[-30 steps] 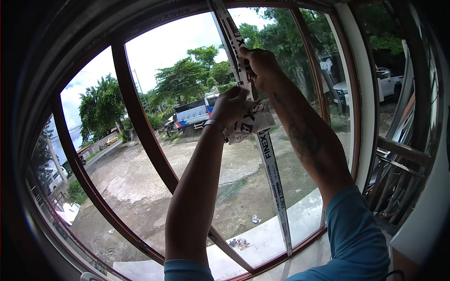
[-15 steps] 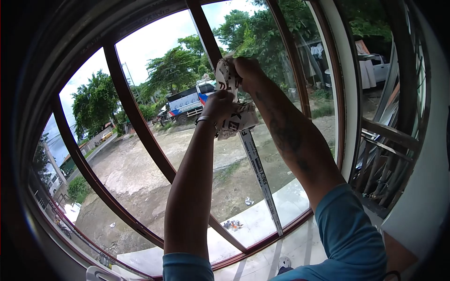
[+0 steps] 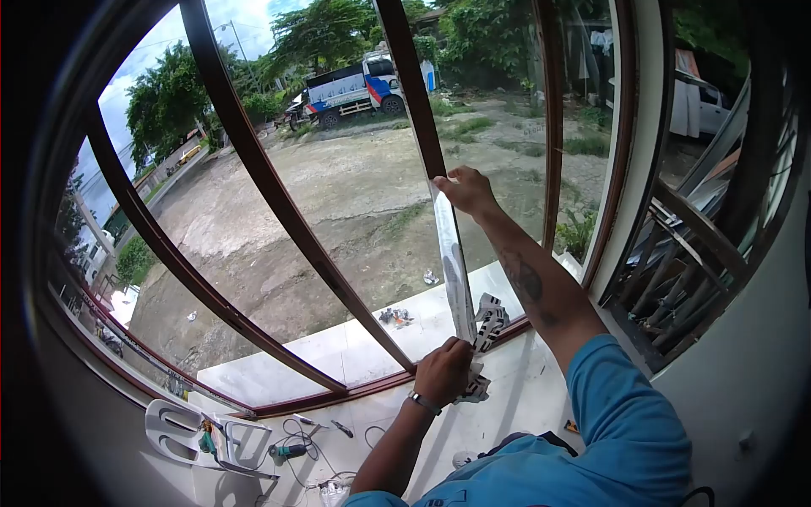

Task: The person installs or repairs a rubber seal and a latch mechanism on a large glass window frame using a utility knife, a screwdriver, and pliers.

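One post point(image 3: 417, 93), one crumpled film point(image 3: 491, 324), left grip point(image 3: 445, 372) clamped on film, right grip point(image 3: 466, 191) at post's edge, closure unclear

The film point(image 3: 489, 324) is at the left hand point(image 3: 444, 373), right of the chair point(image 3: 194, 422).

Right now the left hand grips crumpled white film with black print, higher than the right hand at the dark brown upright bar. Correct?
Not higher: lower. The head view shows the left hand gripping the crumpled white film with black print below the right hand, which is at the dark brown upright bar.
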A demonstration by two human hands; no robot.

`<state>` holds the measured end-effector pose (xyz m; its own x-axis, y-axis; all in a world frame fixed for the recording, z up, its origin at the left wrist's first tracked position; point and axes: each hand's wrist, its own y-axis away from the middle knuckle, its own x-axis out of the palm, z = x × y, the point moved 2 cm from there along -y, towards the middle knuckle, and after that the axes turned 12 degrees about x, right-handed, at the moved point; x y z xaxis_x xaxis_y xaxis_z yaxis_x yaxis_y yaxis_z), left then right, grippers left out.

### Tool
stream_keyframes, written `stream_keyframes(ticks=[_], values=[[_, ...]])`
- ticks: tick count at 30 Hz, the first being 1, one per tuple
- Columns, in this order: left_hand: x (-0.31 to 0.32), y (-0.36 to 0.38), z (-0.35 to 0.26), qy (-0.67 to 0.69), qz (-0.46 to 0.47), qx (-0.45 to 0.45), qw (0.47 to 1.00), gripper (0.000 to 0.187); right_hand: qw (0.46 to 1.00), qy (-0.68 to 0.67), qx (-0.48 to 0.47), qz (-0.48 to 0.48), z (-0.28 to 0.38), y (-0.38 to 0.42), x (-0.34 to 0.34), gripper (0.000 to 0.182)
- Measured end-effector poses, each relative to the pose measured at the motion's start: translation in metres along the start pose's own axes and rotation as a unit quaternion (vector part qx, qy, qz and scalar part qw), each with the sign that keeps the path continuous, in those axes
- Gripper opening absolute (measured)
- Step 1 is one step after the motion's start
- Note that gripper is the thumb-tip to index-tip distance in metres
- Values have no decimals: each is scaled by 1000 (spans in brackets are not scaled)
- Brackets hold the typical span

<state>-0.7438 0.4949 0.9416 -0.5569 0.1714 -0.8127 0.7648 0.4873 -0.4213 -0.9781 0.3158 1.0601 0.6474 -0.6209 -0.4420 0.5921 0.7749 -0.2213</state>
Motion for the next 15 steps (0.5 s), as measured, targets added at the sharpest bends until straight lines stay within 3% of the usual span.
stream_keyframes(ticks=[1, 3, 5, 7, 9, 11, 12, 13, 15], values=[[12, 28, -10, 10, -2, -12, 1000, 10, 999, 21, 23, 14, -8, -7, 21, 60], [22, 90, -37, 68, -28, -126, 989, 9, 996, 48, 57, 48, -24, -18, 54, 70], [26, 149, -72, 153, -99, -246, 952, 11, 978, 89, 158, 99, -51, -12, 80, 83], [46, 212, -105, 242, -225, -277, 902, 11, 969, 116, 177, 123, -96, 3, 113, 86], [56, 243, -149, 247, -340, -294, 858, 13, 965, 141, 191, 114, -143, 23, 147, 84], [62, 270, -190, 227, -367, -321, 843, 19, 956, -19, 248, 159, -201, 37, 186, 75], [62, 287, -208, 61, -352, -291, 888, 22, 937, -91, 290, 172, -230, 46, 206, 70], [64, 306, -228, -101, -319, -251, 908, 26, 954, 55, 238, 176, -230, 70, 190, 63], [71, 353, -256, -227, -271, -283, 892, 25, 918, 309, 8, 248, -240, 119, 167, 50]])
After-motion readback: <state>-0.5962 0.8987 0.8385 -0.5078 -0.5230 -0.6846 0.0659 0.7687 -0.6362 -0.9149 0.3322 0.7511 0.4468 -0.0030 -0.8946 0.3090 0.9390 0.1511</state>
